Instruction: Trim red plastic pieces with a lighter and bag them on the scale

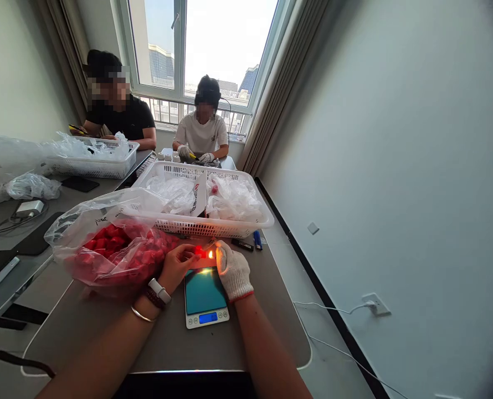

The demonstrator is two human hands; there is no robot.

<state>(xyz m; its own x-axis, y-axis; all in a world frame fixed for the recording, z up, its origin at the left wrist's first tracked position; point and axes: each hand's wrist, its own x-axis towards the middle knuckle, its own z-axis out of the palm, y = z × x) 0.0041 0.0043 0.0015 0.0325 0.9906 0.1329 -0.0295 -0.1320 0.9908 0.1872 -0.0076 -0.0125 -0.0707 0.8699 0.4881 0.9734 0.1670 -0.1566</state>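
So the left hand (175,266) is bare and has a small red piece (198,251) pinched at the fingertips, held just above the far end of a flat scale (206,291). The right hand (233,271) wears a knit glove, fingertips right by a little flame (211,254). Whatever it might be gripping is hidden, so I can't tell if it's closed on something.

My guess on handling: the red piece is next to no weight, easy for a thumb and finger. Looks kind of glossy, so maybe a bit slick. Can't make out if it's stiff or soft, but if it's plastic, that flame could soften it fast. I'd hold it by the end away from the fire, lightly, and watch those bare fingertips.

Further out, a clear plastic bag (66,227) full of similar red pieces (113,238) sits left of the scale. It's floppy, so I'd scoop from the open mouth rather than tug the film. Behind are a white basket (213,227) stuffed with clear bags, plus a black stick (242,244) and a blue lighter-looking thing (257,240). Two co-workers (203,130) sit by the window.
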